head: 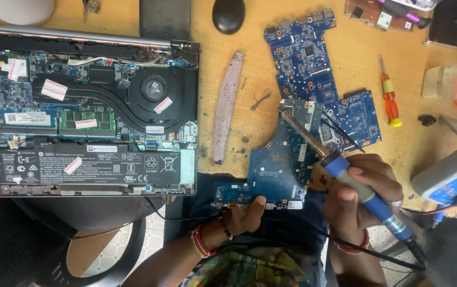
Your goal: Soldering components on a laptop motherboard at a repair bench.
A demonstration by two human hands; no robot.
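Left hand (242, 218): I pinched the blue circuit board's (281, 159) near edge, holding it above the desk edge.
Right hand (358, 194): My fingers wrapped tight around the soldering iron (345, 175), tip on the board's top corner.

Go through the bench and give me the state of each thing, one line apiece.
Laptop: bottom cover off, insides exposed.
Dark circuit board: held up at its lower edge by the left hand.
Soldering iron: gripped in the right hand, tip at the board's top edge.
Blue circuit board: lying flat on the table.
Screwdriver: lying loose.
Mouse: untouched.
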